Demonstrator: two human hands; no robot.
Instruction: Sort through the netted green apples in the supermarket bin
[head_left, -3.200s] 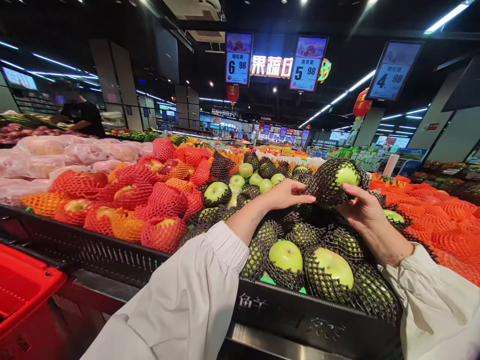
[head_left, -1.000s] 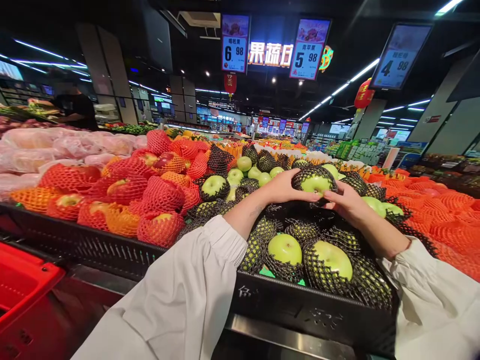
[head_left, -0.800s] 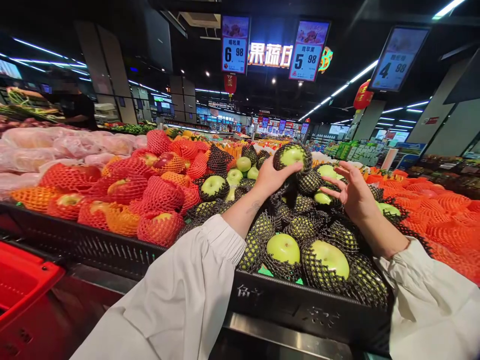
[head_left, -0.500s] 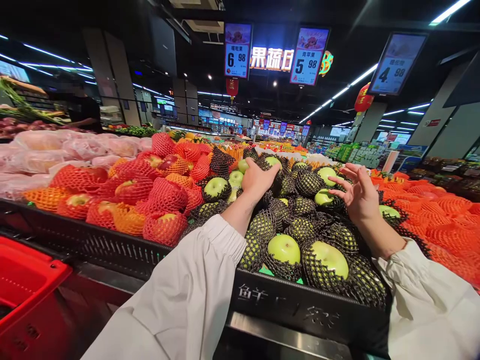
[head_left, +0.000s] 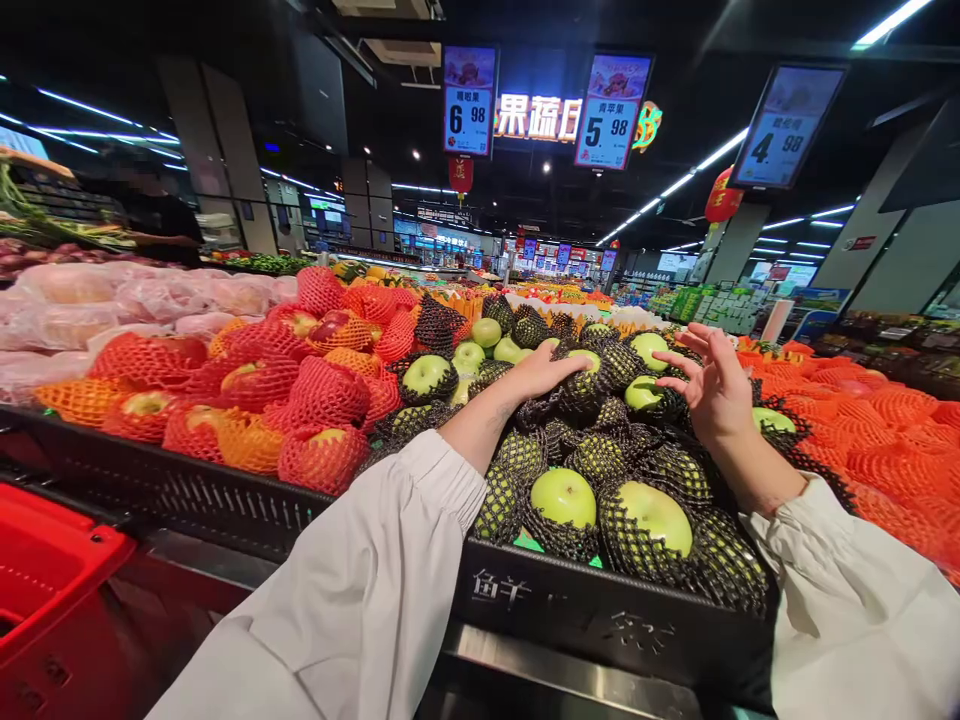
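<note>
supermarket fruit bins; left hand flat on netted apple, right hand spread.

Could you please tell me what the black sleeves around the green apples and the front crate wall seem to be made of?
The black sleeves look like soft foam netting: matte, open diamond mesh, stretched over each fruit. The front crate wall looks like rigid black plastic with moulded raised lettering, probably semi-gloss.
</note>
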